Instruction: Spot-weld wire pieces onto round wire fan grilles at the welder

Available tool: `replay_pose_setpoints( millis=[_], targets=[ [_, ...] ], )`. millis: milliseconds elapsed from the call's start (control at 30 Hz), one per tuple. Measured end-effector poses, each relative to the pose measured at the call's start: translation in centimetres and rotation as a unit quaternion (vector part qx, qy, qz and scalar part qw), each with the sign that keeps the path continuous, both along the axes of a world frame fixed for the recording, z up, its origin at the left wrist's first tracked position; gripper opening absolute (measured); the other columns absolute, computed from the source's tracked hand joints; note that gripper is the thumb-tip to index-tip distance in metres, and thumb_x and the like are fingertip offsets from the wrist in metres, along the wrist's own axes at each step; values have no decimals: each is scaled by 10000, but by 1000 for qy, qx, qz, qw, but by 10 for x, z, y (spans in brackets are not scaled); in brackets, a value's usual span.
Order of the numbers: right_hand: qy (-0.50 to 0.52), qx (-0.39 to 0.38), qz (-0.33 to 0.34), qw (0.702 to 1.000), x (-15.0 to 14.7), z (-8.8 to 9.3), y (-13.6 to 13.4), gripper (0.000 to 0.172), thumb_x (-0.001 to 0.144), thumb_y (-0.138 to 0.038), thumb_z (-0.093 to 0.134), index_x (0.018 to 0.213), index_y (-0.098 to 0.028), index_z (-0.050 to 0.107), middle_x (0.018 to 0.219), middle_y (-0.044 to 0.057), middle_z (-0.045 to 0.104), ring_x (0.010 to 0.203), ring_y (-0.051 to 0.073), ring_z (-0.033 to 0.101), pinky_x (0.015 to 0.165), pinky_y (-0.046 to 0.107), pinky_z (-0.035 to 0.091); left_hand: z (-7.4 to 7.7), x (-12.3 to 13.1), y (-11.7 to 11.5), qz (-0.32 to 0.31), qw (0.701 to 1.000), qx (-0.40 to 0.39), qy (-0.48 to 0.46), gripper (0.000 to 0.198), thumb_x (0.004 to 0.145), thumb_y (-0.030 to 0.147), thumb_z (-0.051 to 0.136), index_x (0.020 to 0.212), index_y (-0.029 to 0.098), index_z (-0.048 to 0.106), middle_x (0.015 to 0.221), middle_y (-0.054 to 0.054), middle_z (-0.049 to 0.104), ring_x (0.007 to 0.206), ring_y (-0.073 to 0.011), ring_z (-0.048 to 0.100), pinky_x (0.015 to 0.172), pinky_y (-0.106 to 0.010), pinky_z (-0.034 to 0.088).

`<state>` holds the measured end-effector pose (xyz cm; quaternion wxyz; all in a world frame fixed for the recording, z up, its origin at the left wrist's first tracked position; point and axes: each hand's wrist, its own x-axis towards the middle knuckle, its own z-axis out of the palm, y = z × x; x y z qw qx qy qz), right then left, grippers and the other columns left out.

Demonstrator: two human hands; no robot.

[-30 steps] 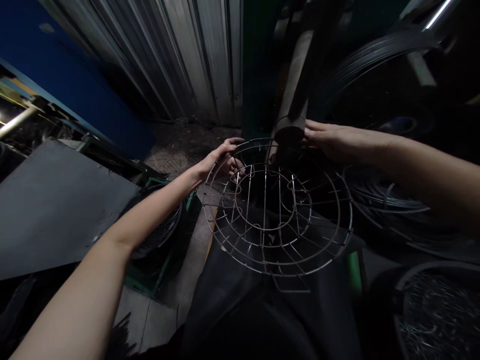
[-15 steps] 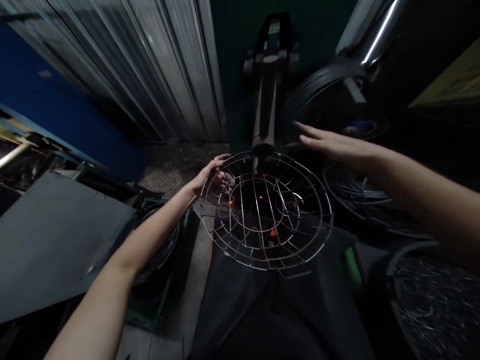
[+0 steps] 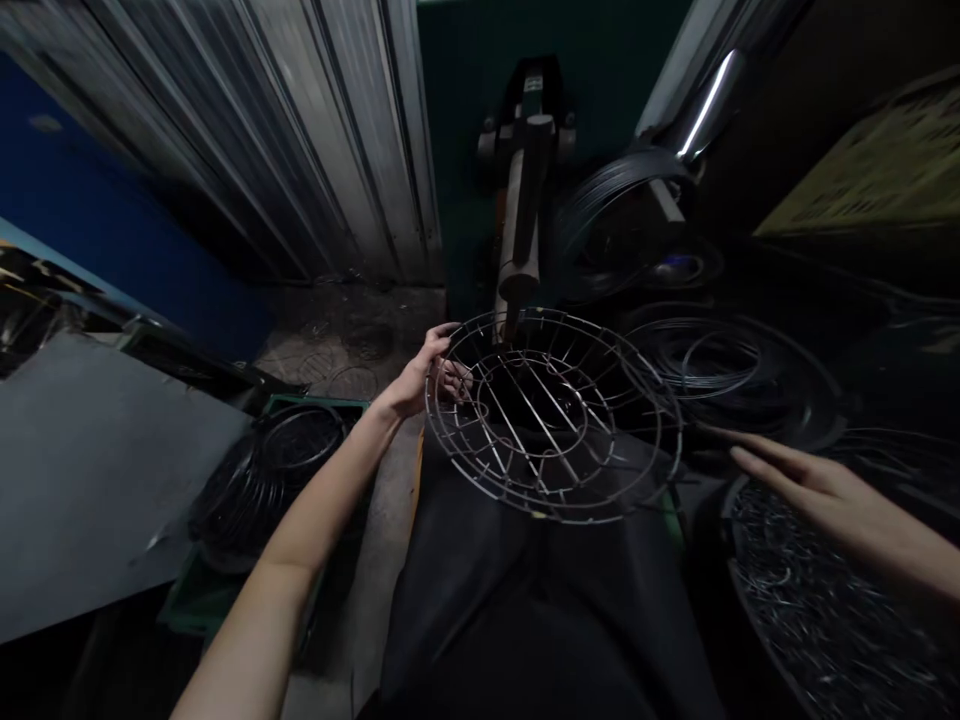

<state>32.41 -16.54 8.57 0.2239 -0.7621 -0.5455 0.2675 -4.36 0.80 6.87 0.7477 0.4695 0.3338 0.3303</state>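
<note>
A round wire grille (image 3: 555,415) of rings and straight spokes lies flat in front of me, under the tip of a welding electrode arm (image 3: 521,235). My left hand (image 3: 424,375) is closed on the grille's left rim. My right hand (image 3: 795,480) hovers to the right, fingers stretched out and empty, above the near rim of a dark round bin (image 3: 817,600) full of small wire pieces.
Coils of wire (image 3: 720,365) lie behind the grille on the right. A green crate (image 3: 259,480) with stacked wire rings sits on the floor at left, beside a grey sheet (image 3: 97,470). Corrugated metal wall (image 3: 300,130) stands behind.
My right hand left the grille's far rim by the electrode and swung right and down toward the bin. The sparks seen half a second ago are gone. My left hand kept its grip.
</note>
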Motion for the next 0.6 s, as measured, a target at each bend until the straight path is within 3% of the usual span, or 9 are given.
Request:
replay_pose_setpoints(
  millis=[100,200,400,500,600],
  targets=[
    [57,-40,12,998,-11,11,17,350,681,-542,568,902,-319,722,1066,47,691,1064,324,609,974,445,455,10,0,-8,29,997,-67,5,569,753,501,476,1247,248,352,661,-21,659,541,-198,634,482,-292,500],
    [79,-28,6,996,-19,17,23,354,654,-554,589,888,-322,720,1096,37,681,1145,324,558,1017,429,414,10,2,-22,46,988,-145,3,450,763,510,432,1063,183,503,628,-57,655,541,-212,634,488,-308,503],
    [129,-63,-67,987,-15,27,-6,332,613,-594,631,859,-386,711,1145,-1,660,1173,319,535,1039,431,379,5,11,-33,101,968,-229,3,394,790,496,409,777,134,564,562,-100,647,479,-194,611,517,-319,521],
    [139,-76,-101,982,-7,30,-18,274,582,-583,649,775,-398,710,1109,-1,675,1164,332,538,1052,446,346,7,11,-33,98,964,-247,11,343,783,465,425,766,143,544,512,-91,627,471,-217,619,512,-338,522],
    [134,-66,-129,980,0,34,-28,216,571,-559,660,715,-403,701,1020,17,700,1173,331,530,1039,439,359,4,6,-51,84,967,-241,9,367,774,470,433,921,150,538,546,-83,640,481,-213,619,523,-352,528]
  ],
)
